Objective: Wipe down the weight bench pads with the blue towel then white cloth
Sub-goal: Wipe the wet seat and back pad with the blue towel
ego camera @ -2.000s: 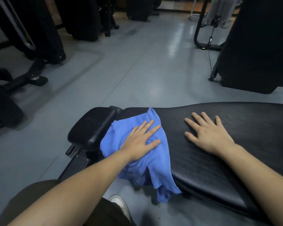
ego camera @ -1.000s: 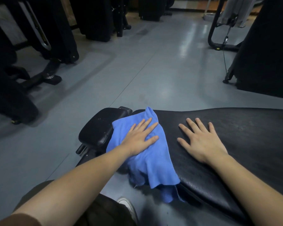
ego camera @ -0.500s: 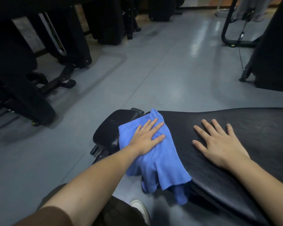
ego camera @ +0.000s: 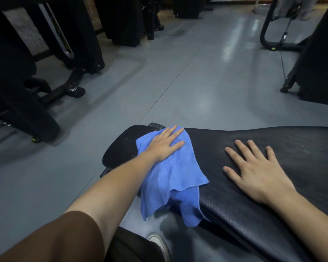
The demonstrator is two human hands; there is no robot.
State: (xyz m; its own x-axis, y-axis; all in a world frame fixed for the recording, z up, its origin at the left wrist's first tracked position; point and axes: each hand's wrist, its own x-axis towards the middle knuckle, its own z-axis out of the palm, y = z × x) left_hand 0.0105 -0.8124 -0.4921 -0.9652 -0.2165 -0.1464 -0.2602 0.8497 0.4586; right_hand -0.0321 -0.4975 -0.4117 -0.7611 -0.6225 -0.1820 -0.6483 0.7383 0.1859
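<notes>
Head view: your left hand (ego camera: pixel 164 146) lies flat, fingers straight, pressing the towel (ego camera: pixel 170 178) onto the end of the long pad (ego camera: pixel 273 220), at the gap beside the small pad (ego camera: pixel 121 146). Towel's lower half hangs off the near edge. Right hand (ego camera: pixel 254 169) lies flat and spread on bare pad, holding nothing. Towel looks soft, light and limp, so it'll likely bunch and slide; keep your palm on the doubled top part and gather the hanging tail. White cloth isn't in view.

Two hands (ego camera: pixel 167 146) (ego camera: pixel 257 171), one blue towel (ego camera: pixel 170 182), two bench pads (ego camera: pixel 273 195) (ego camera: pixel 121 146), one shoe (ego camera: pixel 159 242).
</notes>
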